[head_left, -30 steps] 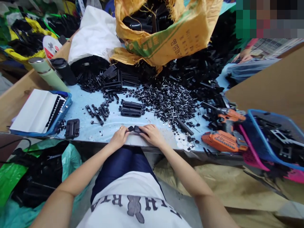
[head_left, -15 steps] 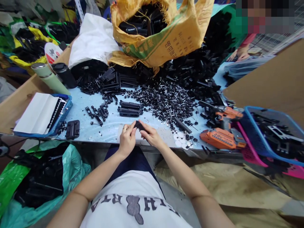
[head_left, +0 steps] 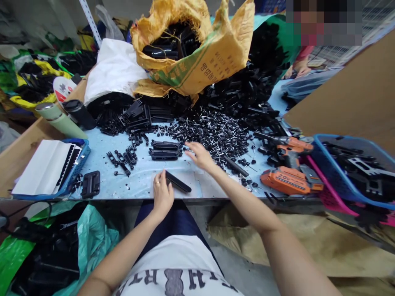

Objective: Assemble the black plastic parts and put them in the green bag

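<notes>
A long black plastic bar with a rounded end (head_left: 179,182) slants over the pale board at the table's front edge. My left hand (head_left: 163,192) has its fingers closed at the bar's upper left end; whether the bar rests on the board, I cannot tell. My right hand (head_left: 200,157) is stretched forward with thumb and fingers apart, holding nothing. It is just right of a small stack of similar black bars (head_left: 166,151). Behind it spreads a heap of small black pieces with metal pins (head_left: 216,131).
An orange cordless drill (head_left: 288,179) lies at the right, beside a blue basket of black parts (head_left: 317,154). A yellow woven sack (head_left: 212,61) stands at the back. Bottles (head_left: 58,119) and a paper-filled blue basket (head_left: 82,164) are left. A co-worker's hands (head_left: 299,68) show back right.
My hands have parted. The right hand has moved forward to the stacked bars and opened. The left hand stays near the front edge, where the long black bar now shows. The view has shifted slightly.
</notes>
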The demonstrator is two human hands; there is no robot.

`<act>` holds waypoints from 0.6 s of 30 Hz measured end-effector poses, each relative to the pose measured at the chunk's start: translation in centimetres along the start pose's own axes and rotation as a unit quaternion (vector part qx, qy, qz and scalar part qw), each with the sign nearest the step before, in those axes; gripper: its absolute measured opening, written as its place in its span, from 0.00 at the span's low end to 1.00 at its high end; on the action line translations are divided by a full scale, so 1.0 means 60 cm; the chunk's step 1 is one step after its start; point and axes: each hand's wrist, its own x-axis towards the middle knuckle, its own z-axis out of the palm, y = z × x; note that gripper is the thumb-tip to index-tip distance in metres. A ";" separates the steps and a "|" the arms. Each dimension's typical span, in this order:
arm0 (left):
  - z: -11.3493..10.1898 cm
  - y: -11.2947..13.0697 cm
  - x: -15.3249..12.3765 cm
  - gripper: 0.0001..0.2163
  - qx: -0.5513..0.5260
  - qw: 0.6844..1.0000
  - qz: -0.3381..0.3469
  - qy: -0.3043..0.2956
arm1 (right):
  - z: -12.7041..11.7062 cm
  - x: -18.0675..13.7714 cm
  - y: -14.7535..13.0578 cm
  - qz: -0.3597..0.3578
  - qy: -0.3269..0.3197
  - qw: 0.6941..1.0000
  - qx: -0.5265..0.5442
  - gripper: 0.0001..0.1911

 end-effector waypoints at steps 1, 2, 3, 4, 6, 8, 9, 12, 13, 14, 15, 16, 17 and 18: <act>-0.001 -0.004 0.003 0.22 0.049 0.996 0.054 -0.046 | -0.017 0.034 0.030 0.025 0.047 0.998 -0.036 0.24; -0.002 -0.006 0.008 0.22 0.089 0.985 0.113 -0.100 | -0.034 0.069 0.057 0.052 0.082 0.993 -0.074 0.23; -0.003 -0.008 0.015 0.21 0.119 0.967 0.168 -0.152 | -0.048 0.102 0.082 0.076 0.099 0.986 -0.112 0.23; -0.003 -0.009 0.024 0.21 0.141 0.946 0.213 -0.198 | -0.060 0.135 0.101 0.092 0.097 0.980 -0.150 0.23; 0.001 -0.008 0.039 0.19 0.175 0.916 0.260 -0.252 | -0.070 0.193 0.124 0.090 0.059 0.970 -0.217 0.22; 0.007 -0.007 0.048 0.17 0.209 0.907 0.262 -0.255 | -0.063 0.243 0.130 0.050 -0.003 0.960 -0.274 0.20; 0.011 -0.007 0.050 0.16 0.223 0.907 0.257 -0.249 | -0.055 0.266 0.130 0.029 -0.029 0.954 -0.296 0.19; 0.020 -0.011 0.047 0.16 0.250 0.906 0.248 -0.233 | -0.018 0.327 0.132 0.002 -0.071 0.942 -0.327 0.19; 0.023 -0.014 0.046 0.17 0.251 0.905 0.251 -0.233 | -0.005 0.344 0.136 0.004 -0.075 0.941 -0.329 0.19; 0.025 -0.016 0.046 0.18 0.247 0.905 0.256 -0.233 | 0.007 0.359 0.141 0.007 -0.077 0.941 -0.329 0.19; 0.027 -0.019 0.047 0.18 0.240 0.905 0.262 -0.235 | 0.016 0.372 0.147 0.009 -0.080 0.940 -0.331 0.19; 0.028 -0.021 0.048 0.19 0.233 0.904 0.268 -0.237 | 0.023 0.383 0.154 0.008 -0.084 0.939 -0.333 0.18; 0.028 -0.022 0.049 0.19 0.227 0.903 0.274 -0.240 | 0.027 0.391 0.160 0.004 -0.087 0.938 -0.335 0.18; 0.027 -0.022 0.051 0.19 0.226 0.901 0.280 -0.242 | 0.028 0.397 0.165 -0.003 -0.091 0.937 -0.336 0.18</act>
